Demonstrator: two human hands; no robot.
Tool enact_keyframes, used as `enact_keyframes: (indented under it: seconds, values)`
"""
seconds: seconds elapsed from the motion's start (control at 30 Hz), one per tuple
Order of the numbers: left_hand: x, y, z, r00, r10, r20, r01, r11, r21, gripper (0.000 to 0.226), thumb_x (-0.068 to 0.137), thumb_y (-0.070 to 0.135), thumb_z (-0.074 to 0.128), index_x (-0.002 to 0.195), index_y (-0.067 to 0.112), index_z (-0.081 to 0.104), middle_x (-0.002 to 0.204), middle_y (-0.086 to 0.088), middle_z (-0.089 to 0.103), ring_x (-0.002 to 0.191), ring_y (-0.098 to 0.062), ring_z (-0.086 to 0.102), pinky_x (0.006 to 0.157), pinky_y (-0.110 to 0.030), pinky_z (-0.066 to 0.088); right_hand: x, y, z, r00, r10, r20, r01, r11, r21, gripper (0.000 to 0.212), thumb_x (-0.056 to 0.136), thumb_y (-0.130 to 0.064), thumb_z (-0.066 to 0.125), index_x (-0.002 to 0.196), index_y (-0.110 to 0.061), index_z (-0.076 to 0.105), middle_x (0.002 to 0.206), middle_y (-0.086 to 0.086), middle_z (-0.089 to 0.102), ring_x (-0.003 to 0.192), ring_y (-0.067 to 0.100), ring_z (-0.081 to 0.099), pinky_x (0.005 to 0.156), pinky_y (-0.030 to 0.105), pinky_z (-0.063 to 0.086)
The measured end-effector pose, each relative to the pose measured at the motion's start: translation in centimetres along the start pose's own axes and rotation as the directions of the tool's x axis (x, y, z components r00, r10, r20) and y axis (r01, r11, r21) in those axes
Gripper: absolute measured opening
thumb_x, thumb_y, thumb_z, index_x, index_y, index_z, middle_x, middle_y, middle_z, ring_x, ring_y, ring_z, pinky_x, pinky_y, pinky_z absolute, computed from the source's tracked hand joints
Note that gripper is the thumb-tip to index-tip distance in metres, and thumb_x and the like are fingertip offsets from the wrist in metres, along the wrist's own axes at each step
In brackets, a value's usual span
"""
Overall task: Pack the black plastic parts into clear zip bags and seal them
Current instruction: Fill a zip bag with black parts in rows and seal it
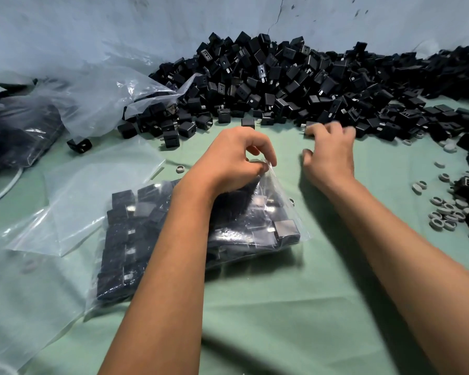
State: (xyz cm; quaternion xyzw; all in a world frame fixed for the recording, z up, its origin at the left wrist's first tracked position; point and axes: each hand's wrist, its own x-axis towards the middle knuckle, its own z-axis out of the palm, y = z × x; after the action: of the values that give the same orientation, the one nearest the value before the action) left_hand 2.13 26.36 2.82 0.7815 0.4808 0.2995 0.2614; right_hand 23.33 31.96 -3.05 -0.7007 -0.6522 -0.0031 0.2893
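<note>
- Left hand [228,161]: forearm enters from the near edge and runs toward the far side, crossing over the filled bag. The fingers are curled and pinch the gathered top corner of the bag, lifting the film into a peak.
- Right hand [329,152]: forearm enters from the near right and angles toward the far left. The hand is motion-blurred; its fingers are bent and loosely spread at the near edge of the pile. Whether they grip a part cannot be told.
- Clear zip bag filled with black plastic parts [173,234]: lies on the pale green table cover [282,307], left of centre and near the person. Its long axis runs from near left to far right, with the pinched mouth end at the far right.
- Large pile of loose black box-shaped plastic parts [295,82]: spans the far side of the table against the pale blue wall [92,28].
- Empty clear plastic bags [92,185]: lie flat to the left of the filled bag.
- Larger crumpled clear bag [111,96]: sits at the far left beside the pile.
- Small grey rings [444,212]: scattered on the right side of the table.
</note>
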Motion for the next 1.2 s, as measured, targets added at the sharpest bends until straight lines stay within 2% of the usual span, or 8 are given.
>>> enact_keyframes:
  seconds: [0.13,0.2,0.4,0.53,0.67,0.93,1.1,1.2]
  values:
    - [0.0,-0.2,0.0,1.0,0.0,-0.008,0.0,1.0,-0.006,0.023,0.083,0.002,0.071,0.088,0.023,0.079,0.103,0.003,0.067,0.103,-0.014,0.063,0.087,-0.043,0.058,5.1,0.7,1.1,0.955,-0.128,0.268,0.172,0.974,-0.149,0.061,0.099,-0.016,0.06,0.155,-0.029,0.04,0.161,0.008,0.032,0.149,0.033,0.019,0.114,0.054,0.03]
    - [0.0,-0.2,0.0,1.0,-0.003,-0.009,0.003,1.0,-0.005,0.023,0.082,0.002,0.071,0.087,0.024,0.079,0.104,0.003,0.068,0.104,-0.014,0.064,0.087,-0.044,0.058,6.3,1.0,1.5,0.924,-0.147,0.352,0.235,0.947,-0.221,0.05,0.101,-0.017,0.057,0.148,-0.033,0.05,0.158,0.008,0.036,0.147,0.034,0.024,0.113,0.053,0.029]
    - [-0.1,-0.2,-0.1,1.0,-0.005,-0.013,0.005,1.0,-0.011,0.023,0.082,0.003,0.072,0.086,0.025,0.079,0.103,0.005,0.069,0.105,-0.014,0.064,0.087,-0.045,0.058,4.4,1.1,1.0,0.976,-0.019,0.215,0.058,0.983,-0.175,0.026,0.097,-0.021,0.061,0.121,-0.022,0.071,0.132,0.018,0.046,0.12,0.045,0.047,0.103,0.047,0.044]
    - [-0.1,0.0,-0.2,1.0,-0.002,-0.018,0.002,1.0,-0.007,0.024,0.082,0.003,0.072,0.085,0.025,0.079,0.103,0.006,0.069,0.104,-0.013,0.064,0.088,-0.045,0.058,1.6,1.5,-1.3,0.978,0.074,0.193,-0.113,0.974,0.197,0.016,0.084,-0.024,0.079,0.098,-0.022,0.071,0.104,0.007,0.07,0.097,0.028,0.064,0.084,0.036,0.051]
    - [0.0,0.0,-0.2,1.0,0.0,-0.025,0.001,1.0,0.006,0.024,0.082,0.003,0.074,0.085,0.026,0.079,0.105,0.005,0.069,0.105,-0.013,0.064,0.089,-0.044,0.057,-4.0,-0.2,-3.3,0.98,0.009,0.2,-0.163,0.614,0.772,0.025,0.071,-0.021,0.094,0.083,-0.023,0.072,0.087,0.001,0.077,0.078,0.016,0.072,0.076,0.031,0.06]
    - [0.0,-0.1,-0.3,0.997,0.013,-0.074,-0.011,1.0,0.017,0.023,0.081,0.005,0.079,0.084,0.027,0.079,0.104,0.005,0.069,0.103,-0.011,0.064,0.088,-0.043,0.057,-8.8,-1.7,-2.7,0.943,-0.244,0.226,-0.079,0.496,0.865,0.006,0.083,-0.01,0.085,0.085,-0.012,0.08,0.104,0.001,0.08,0.076,0.035,0.064,0.079,0.06,0.057]
    - [-0.1,0.0,-0.2,0.998,0.013,-0.069,-0.012,1.0,0.004,0.023,0.08,0.003,0.077,0.084,0.025,0.079,0.104,0.003,0.069,0.103,-0.013,0.065,0.088,-0.044,0.057,-8.6,-1.3,-2.8,0.955,-0.216,0.203,-0.063,0.521,0.851,0.012,0.083,-0.018,0.086,0.093,-0.015,0.081,0.086,0.006,0.079,0.074,0.023,0.072,0.077,0.045,0.063]
    - [-0.1,0.2,-0.2,0.998,0.021,-0.064,-0.021,1.0,0.007,0.024,0.079,0.002,0.075,0.084,0.025,0.079,0.103,0.004,0.069,0.102,-0.014,0.065,0.086,-0.045,0.057,-9.0,-1.6,-2.8,0.959,-0.223,0.177,-0.035,0.523,0.851,0.016,0.079,-0.027,0.09,0.088,-0.017,0.081,0.081,0.005,0.079,0.073,0.032,0.075,0.071,0.048,0.064]
